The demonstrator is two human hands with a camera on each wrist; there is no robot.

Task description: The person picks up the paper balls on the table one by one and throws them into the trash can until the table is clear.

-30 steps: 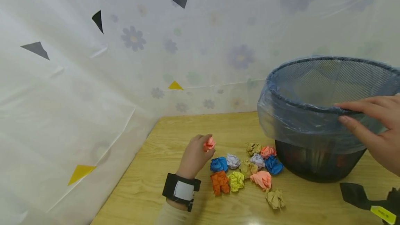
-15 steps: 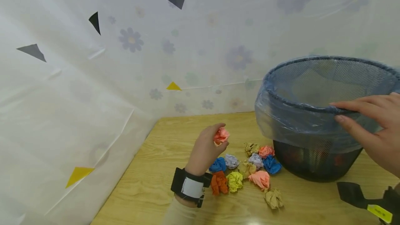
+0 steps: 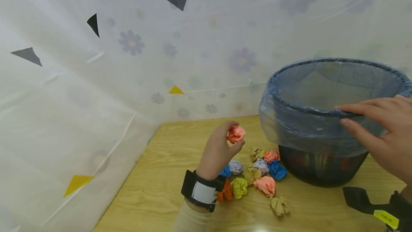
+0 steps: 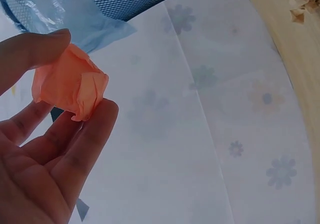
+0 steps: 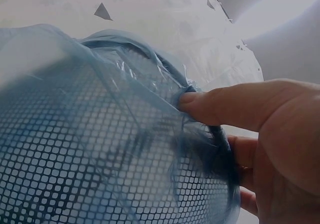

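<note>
My left hand (image 3: 222, 146) pinches a crumpled salmon-pink paper ball (image 3: 236, 134) between thumb and fingers, raised above the table, left of the bin. In the left wrist view the same paper ball (image 4: 69, 82) sits at the fingertips (image 4: 95, 116) with the bin's mesh above. A black mesh waste bin (image 3: 325, 117) lined with a blue plastic bag stands at the right. My right hand (image 3: 379, 131) grips its near rim, thumb outside and fingers over the edge; the right wrist view shows the thumb (image 5: 235, 106) pressing the bag-covered rim (image 5: 210, 134).
Several crumpled paper balls (image 3: 254, 178) in blue, orange, yellow, pink, white and tan lie on the wooden table (image 3: 161, 167) beside the bin. A flowered plastic sheet (image 3: 128, 63) walls the back and left. A black tag with a yellow label (image 3: 376, 207) lies at the lower right.
My left hand has lifted the pink paper ball up and to the right, closer to the bin. The right hand has stayed on the rim.
</note>
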